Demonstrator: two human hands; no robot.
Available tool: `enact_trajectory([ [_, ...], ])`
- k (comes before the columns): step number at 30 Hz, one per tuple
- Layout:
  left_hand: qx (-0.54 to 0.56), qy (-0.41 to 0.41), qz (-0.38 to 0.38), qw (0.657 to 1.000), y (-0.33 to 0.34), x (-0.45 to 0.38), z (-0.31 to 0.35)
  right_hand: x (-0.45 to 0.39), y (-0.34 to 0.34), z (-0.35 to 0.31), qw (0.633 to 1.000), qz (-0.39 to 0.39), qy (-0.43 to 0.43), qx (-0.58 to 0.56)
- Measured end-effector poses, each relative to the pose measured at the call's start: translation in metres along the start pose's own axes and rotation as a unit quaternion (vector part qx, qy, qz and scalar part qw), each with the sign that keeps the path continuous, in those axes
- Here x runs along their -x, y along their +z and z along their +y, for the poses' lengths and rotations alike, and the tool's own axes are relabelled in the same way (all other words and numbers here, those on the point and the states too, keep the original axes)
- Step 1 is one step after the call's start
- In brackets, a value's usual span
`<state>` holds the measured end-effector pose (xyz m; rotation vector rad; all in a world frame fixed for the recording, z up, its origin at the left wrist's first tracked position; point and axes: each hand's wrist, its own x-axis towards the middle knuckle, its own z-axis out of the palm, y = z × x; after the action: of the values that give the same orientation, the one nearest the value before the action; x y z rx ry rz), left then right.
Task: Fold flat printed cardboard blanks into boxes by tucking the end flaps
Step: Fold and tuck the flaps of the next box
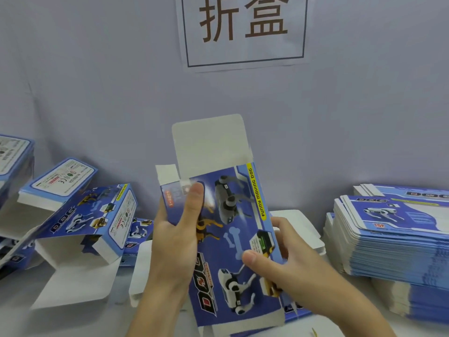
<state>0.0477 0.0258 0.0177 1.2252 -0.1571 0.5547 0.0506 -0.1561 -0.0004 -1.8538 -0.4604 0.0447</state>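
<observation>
Box blank [233, 239]: blue print with grey, white and orange-yellow toy dogs, a pale bone, a yellow side strip with black lettering; its raised top flap [211, 142] is plain white. Left of the blank, folded boxes [85, 215] carry the same blue print with white insides; right of it, the stack of flat blanks [393, 239] shows blue-and-white edges. Above the blank, white sign [245, 30]: brown characters, dark frame, on a grey-lilac wall [109, 81].

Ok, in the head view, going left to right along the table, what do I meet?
Folded boxes → left hand → held box blank → right hand → stack of flat blanks.
</observation>
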Motion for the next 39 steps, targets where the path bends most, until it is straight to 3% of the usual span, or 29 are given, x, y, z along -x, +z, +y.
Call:
enact_trajectory([
  [2, -0.002, 0.023, -0.011, 1.000, 0.008, 0.004, 0.001, 0.002, -0.001, -0.002, 0.999, 0.023, -0.037, 0.012],
  [4, -0.019, 0.051, -0.056, 0.997, 0.018, 0.012, -0.001, 0.001, 0.001, -0.004, 0.988, 0.104, -0.112, -0.014],
  [7, -0.007, 0.076, -0.107, 0.991, 0.032, 0.021, -0.005, -0.002, 0.000, -0.005, 0.946, 0.235, -0.224, -0.017],
  [10, -0.018, 0.097, -0.104, 0.990, 0.036, 0.023, -0.007, 0.000, 0.000, -0.010, 0.919, 0.280, -0.279, 0.006],
  [13, -0.070, 0.116, -0.064, 0.989, 0.036, 0.019, -0.006, 0.002, 0.006, -0.012, 0.904, 0.285, -0.318, 0.035],
  [16, -0.089, 0.118, -0.060, 0.987, 0.029, 0.016, -0.006, 0.002, 0.003, -0.010, 0.912, 0.266, -0.312, 0.025],
  [20, -0.072, 0.093, -0.115, 0.986, 0.027, 0.017, -0.002, 0.002, -0.010, -0.008, 0.938, 0.217, -0.265, -0.059],
  [25, -0.027, 0.074, -0.215, 0.974, 0.025, 0.020, 0.001, 0.004, -0.013, -0.008, 0.910, 0.287, -0.295, -0.047],
  [27, -0.070, 0.105, -0.232, 0.965, 0.017, 0.007, 0.008, 0.006, -0.013, -0.009, 0.902, 0.300, -0.310, -0.014],
  [29, 0.029, 0.084, -0.256, 0.963, 0.009, 0.001, 0.008, 0.005, -0.010, -0.011, 0.898, 0.294, -0.329, 0.013],
  [32, -0.011, 0.138, -0.200, 0.970, 0.018, 0.005, 0.002, 0.002, -0.004, -0.014, 0.896, 0.271, -0.352, 0.016],
  [34, -0.039, 0.122, -0.135, 0.982, 0.027, 0.017, 0.005, 0.002, -0.003, -0.016, 0.898, 0.253, -0.359, 0.013],
  [39, -0.074, 0.140, -0.123, 0.980, 0.030, 0.015, 0.009, 0.005, -0.005, -0.021, 0.926, 0.201, -0.316, -0.050],
])
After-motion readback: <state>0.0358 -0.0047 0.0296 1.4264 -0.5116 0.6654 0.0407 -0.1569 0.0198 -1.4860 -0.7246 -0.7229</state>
